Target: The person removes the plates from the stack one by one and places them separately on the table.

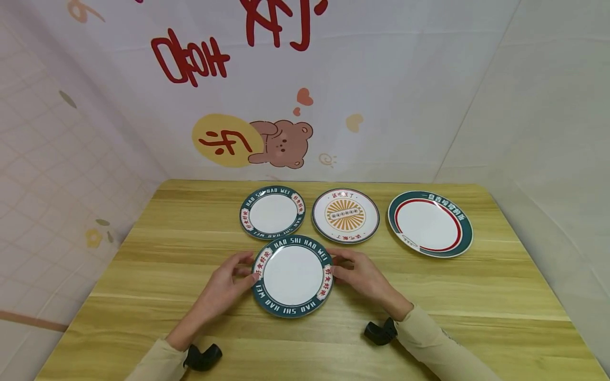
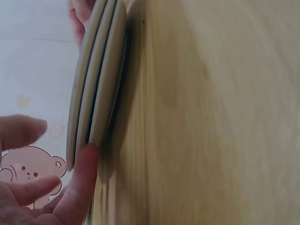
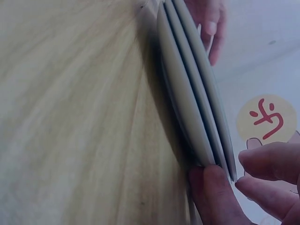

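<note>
A stack of three plates (image 1: 293, 275) is in the middle of the table; its top plate has a white centre and a green rim with lettering. At the stack's left side is my left hand (image 1: 230, 283), a fingertip (image 2: 86, 157) touching the lowest plate's edge. The left wrist view shows its thumb held apart from the rim. From the right, my right hand (image 1: 362, 275) meets the opposite side, with fingertips (image 3: 214, 176) against the lower plate edge. Its thumb also stands off the stack in the right wrist view.
Behind the stack lie a matching green-rimmed plate (image 1: 272, 212), a white plate with a yellow sunburst (image 1: 345, 216), and, farther right, a larger green plate with a red ring (image 1: 430, 224). A printed cloth wall (image 1: 381, 95) rises behind the wooden table (image 1: 476, 307).
</note>
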Available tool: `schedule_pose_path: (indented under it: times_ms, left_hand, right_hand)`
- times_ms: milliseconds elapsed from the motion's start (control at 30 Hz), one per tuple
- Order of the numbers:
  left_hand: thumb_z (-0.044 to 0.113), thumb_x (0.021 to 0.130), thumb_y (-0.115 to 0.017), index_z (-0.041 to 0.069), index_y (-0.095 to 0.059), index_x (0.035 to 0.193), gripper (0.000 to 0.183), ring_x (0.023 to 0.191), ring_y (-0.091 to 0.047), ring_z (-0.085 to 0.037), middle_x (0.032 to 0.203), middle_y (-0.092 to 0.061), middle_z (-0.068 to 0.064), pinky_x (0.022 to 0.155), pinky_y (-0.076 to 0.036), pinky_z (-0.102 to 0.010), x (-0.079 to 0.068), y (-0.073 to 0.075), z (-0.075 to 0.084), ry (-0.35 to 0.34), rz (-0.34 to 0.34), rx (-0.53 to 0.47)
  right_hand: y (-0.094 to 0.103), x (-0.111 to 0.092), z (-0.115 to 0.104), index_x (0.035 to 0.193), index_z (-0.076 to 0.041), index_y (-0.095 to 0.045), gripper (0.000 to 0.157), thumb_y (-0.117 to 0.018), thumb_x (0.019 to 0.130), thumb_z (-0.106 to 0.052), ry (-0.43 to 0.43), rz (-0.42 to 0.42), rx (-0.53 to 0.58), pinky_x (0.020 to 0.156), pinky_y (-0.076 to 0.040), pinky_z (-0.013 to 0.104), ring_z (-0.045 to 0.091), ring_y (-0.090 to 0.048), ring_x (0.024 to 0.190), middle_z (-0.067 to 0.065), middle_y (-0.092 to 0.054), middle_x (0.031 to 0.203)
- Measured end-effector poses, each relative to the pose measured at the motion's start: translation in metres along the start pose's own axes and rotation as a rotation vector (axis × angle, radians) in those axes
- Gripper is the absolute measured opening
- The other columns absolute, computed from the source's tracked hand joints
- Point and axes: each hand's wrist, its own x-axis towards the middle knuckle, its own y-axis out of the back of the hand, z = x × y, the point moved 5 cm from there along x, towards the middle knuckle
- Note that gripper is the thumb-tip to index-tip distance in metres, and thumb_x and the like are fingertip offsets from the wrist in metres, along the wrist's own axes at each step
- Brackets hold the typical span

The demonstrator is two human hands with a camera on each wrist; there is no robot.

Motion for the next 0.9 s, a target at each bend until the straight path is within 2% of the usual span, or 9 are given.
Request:
schedule_pose_path:
  times_ms: [133,267,533,733,900]
  left_hand:
    - [0.011,0.098,-0.071,0.003,-0.048,0.150,0.057,0.114,-0.065,-0.028,0.140,-0.057,-0.017,0.085,-0.062,-0.031,-0.002,-0.001,-0.002,0.036,-0.003,-0.067]
    - [0.005,0.098,-0.069,0.001,-0.048,0.150,0.056,0.109,-0.066,-0.028,0.138,-0.056,-0.020,0.077,-0.064,-0.030,-0.004,-0.003,-0.004,0.073,-0.017,-0.161]
    - [0.000,0.099,-0.066,-0.002,-0.047,0.148,0.053,0.106,-0.067,-0.029,0.134,-0.055,-0.023,0.080,-0.064,-0.032,-0.007,-0.006,-0.007,0.087,-0.028,-0.254]
    - [-0.001,0.099,-0.064,-0.002,-0.049,0.147,0.050,0.107,-0.066,-0.029,0.135,-0.055,-0.023,0.081,-0.064,-0.032,-0.005,-0.007,-0.011,0.099,-0.023,-0.297]
    - [-0.001,0.099,-0.064,-0.003,-0.049,0.146,0.048,0.106,-0.067,-0.027,0.132,-0.056,-0.023,0.082,-0.063,-0.031,-0.005,-0.009,-0.011,0.113,-0.029,-0.320]
  right_hand:
    - [0.000,-0.001,0.001,0.143,-0.006,-0.061,0.046,-0.069,0.098,-0.013,-0.012,0.012,-0.014,0.100,-0.055,0.046,0.028,-0.064,0.112,0.011,-0.069,0.119]
    - [0.001,-0.003,0.002,0.142,-0.008,-0.062,0.046,-0.070,0.098,-0.014,-0.029,0.024,-0.019,0.102,-0.054,0.048,0.027,-0.064,0.110,0.008,-0.069,0.117]
    - [0.001,-0.005,0.001,0.139,-0.006,-0.063,0.043,-0.071,0.097,-0.011,-0.018,0.025,-0.014,0.094,-0.056,0.040,0.025,-0.063,0.107,0.009,-0.069,0.117]
    - [0.000,-0.004,0.002,0.135,-0.005,-0.065,0.040,-0.071,0.096,-0.007,-0.018,0.040,-0.017,0.103,-0.053,0.048,0.023,-0.063,0.109,0.007,-0.069,0.115]
    - [0.000,-0.004,0.003,0.133,-0.004,-0.065,0.038,-0.071,0.095,-0.006,-0.026,0.043,-0.006,0.104,-0.051,0.049,0.023,-0.062,0.109,0.007,-0.069,0.115]
